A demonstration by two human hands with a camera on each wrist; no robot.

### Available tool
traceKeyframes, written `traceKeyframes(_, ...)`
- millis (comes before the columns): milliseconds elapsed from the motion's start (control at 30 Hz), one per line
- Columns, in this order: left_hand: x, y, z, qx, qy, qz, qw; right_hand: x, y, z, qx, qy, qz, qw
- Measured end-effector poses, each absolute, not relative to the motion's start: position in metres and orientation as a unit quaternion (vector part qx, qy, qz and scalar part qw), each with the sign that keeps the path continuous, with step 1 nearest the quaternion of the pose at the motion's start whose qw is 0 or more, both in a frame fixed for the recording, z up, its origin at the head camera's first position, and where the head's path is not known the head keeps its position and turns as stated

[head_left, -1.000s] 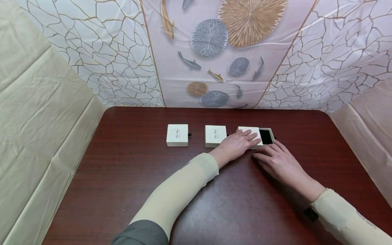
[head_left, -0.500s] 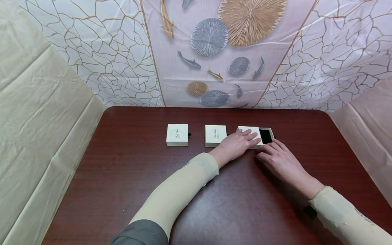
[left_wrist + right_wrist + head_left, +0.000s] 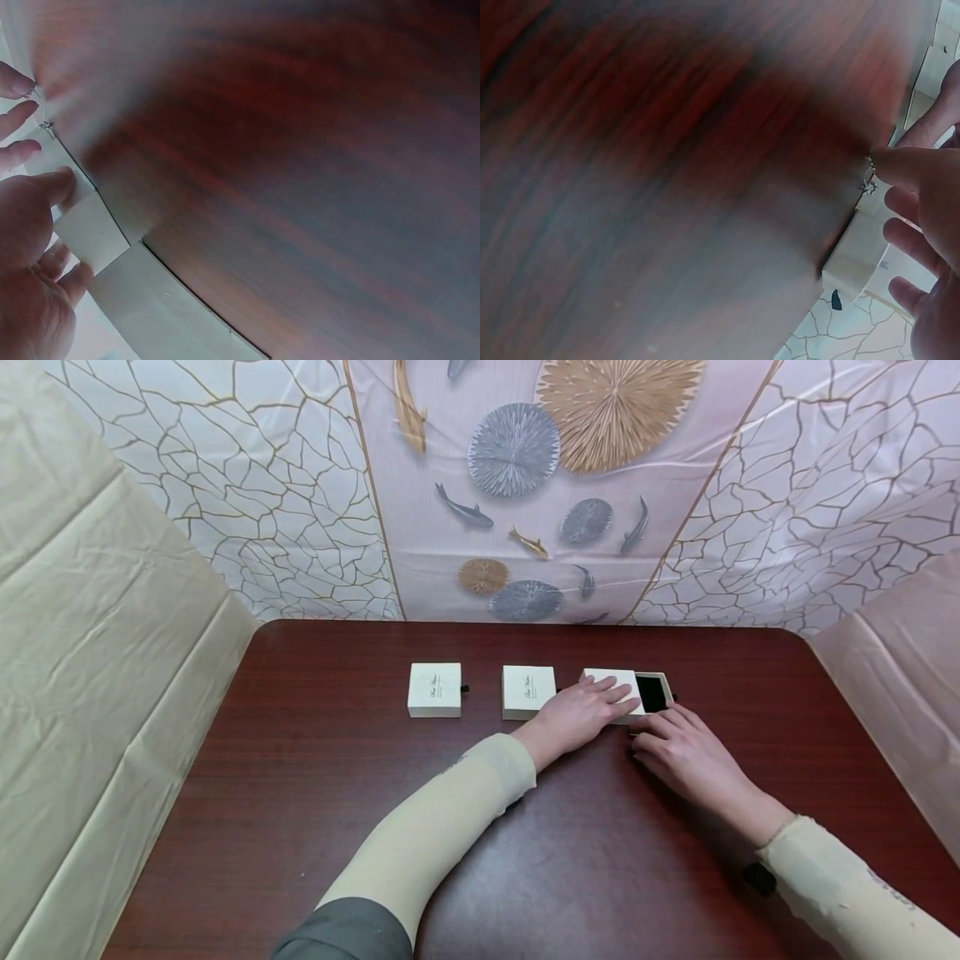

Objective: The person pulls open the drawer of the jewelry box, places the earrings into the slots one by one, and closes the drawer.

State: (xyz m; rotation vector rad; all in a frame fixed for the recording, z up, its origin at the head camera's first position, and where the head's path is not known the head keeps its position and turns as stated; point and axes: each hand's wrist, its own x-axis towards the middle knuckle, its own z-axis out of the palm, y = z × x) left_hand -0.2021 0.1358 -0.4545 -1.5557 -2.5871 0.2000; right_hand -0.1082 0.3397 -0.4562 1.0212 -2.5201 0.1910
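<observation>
My left hand (image 3: 581,710) lies across the top of the right-hand white box (image 3: 645,675), fingers straight and spread. That box's drawer is pulled part way out to the right and shows a black lining (image 3: 652,693). Thumb and index finger of my right hand (image 3: 686,752) pinch a small silvery chain (image 3: 870,162) with a sparkling charm (image 3: 868,186) hanging from it. The chain is in front of the box, low over the table. In the left wrist view the charm (image 3: 46,126) hangs close by the drawer's front side.
Two more white boxes with printed lids, a left one (image 3: 435,689) and a middle one (image 3: 527,689), stand in line on the dark wooden table (image 3: 337,777); the middle one is close by my left wrist. A patterned cloth (image 3: 525,552) hangs behind the table.
My right hand has shifted slightly to the right along the box front, its thumb and index finger drawing in. My left hand and the boxes hold their places.
</observation>
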Motion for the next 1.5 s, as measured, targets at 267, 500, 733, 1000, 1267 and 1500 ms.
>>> traceKeyframes(267,-0.203,0.136,-0.454,-0.511,-0.855,0.067,0.054,-0.108,0.341,-0.457,0.365,-0.904,0.078,0.208)
traceKeyframes(500,-0.201,0.137,-0.455,-0.510,-0.856,0.069,0.052,-0.106,0.341,-0.451,0.344,-0.910,0.115,0.200)
traceKeyframes(733,-0.200,0.136,-0.453,-0.509,-0.855,0.079,0.055,-0.107,0.344,-0.437,0.299,-0.921,0.158,0.195)
traceKeyframes(1000,-0.200,0.137,-0.453,-0.509,-0.855,0.083,0.058,-0.120,0.353,-0.427,0.262,-0.926,0.184,0.199)
traceKeyframes(1267,-0.201,0.136,-0.454,-0.510,-0.854,0.080,0.063,-0.134,0.361,-0.422,0.237,-0.934,0.197,0.181)
traceKeyframes(1500,-0.201,0.136,-0.454,-0.511,-0.855,0.072,0.056,-0.146,0.366,-0.420,0.234,-0.938,0.194,0.166)
